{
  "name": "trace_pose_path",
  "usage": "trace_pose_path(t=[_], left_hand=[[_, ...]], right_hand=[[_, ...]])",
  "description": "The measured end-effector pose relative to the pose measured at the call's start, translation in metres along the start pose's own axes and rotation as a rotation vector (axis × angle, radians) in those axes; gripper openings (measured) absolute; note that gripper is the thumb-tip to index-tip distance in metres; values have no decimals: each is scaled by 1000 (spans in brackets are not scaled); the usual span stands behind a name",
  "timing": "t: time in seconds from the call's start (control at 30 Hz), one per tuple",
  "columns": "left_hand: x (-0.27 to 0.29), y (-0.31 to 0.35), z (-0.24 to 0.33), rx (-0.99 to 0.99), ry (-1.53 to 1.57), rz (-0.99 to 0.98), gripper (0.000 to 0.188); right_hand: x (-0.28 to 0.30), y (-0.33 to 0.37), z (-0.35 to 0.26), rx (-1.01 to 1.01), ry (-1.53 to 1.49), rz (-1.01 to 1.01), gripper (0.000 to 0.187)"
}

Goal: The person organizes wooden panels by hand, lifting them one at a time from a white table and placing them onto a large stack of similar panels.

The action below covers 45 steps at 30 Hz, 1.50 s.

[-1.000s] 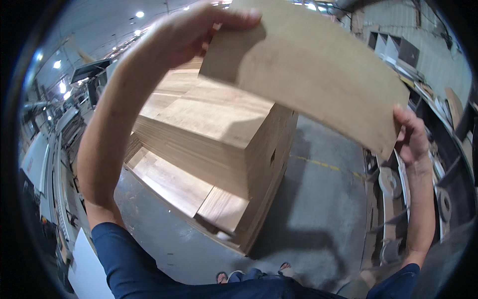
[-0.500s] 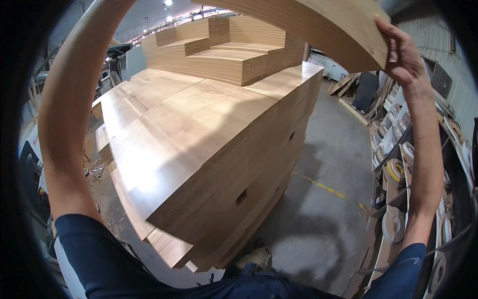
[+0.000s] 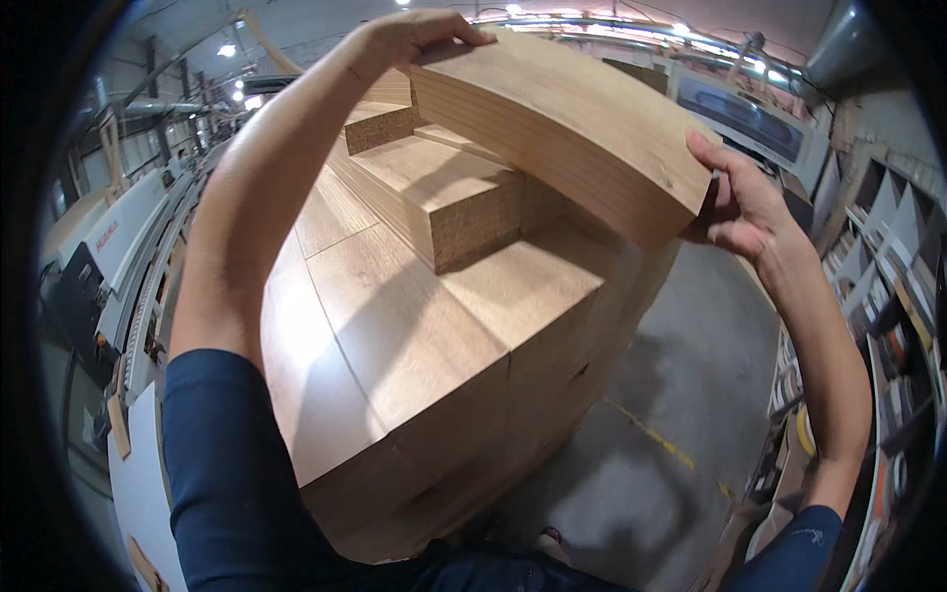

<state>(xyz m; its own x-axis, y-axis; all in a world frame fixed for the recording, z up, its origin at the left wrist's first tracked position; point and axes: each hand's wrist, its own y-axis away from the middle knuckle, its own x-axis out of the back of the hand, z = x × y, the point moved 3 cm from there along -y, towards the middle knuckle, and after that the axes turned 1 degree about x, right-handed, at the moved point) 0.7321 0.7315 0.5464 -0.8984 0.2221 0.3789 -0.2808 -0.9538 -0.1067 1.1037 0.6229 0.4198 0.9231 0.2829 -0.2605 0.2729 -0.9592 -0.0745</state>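
Both my arms reach up and forward with a thick stack of wood-grain boards (image 3: 572, 104) between my hands. My left hand (image 3: 419, 41) closes on its far left end, the fingertips over the top face. At the right end my right hand (image 3: 742, 202) grips the corner, thumb on top and fingers curled beneath. The boards are above the right side of a big pile of wood-grain panels (image 3: 404, 340); whether they touch it cannot be told. Beside them on the pile, shorter stacks of boards (image 3: 475, 232) rise in steps, showing raw particleboard ends.
On the right, shelving (image 3: 888, 227) holds rolls of edge banding and offcuts. A long white machine (image 3: 123, 232) runs along the left. Grey floor (image 3: 641, 493) with a yellow line (image 3: 651, 434) lies right of the pile. A windowed machine (image 3: 740, 118) stands behind.
The held boards have come lower and further left in view, and my left hand now shows on their end. The view has shifted, bringing the stepped stacks nearer.
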Motion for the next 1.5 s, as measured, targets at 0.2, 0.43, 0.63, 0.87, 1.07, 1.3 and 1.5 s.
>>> trace_pose_path(t=[0.2,0.43,0.63,0.87,1.07,1.3,1.5], left_hand=[[11,-44,-40,134,1,136,33],[17,-74,-56,185,-118,186,25],[18,-91,-72,315,-181,52,26],[29,-49,-82,13,-452,748,73],[-72,7,-104,253,-3,929,102],[-104,-26,-96,286,215,899,98],[-65,-40,-111,112,381,708,83]], right_hand=[[8,-36,4,-52,84,33,99],[22,-57,5,-79,-8,-140,72],[7,-56,14,-113,-231,-287,60],[28,-49,41,128,209,-406,64],[18,-67,51,1325,1054,10,83],[-25,-105,44,1564,975,149,97],[-48,-128,55,1579,1069,195,97]])
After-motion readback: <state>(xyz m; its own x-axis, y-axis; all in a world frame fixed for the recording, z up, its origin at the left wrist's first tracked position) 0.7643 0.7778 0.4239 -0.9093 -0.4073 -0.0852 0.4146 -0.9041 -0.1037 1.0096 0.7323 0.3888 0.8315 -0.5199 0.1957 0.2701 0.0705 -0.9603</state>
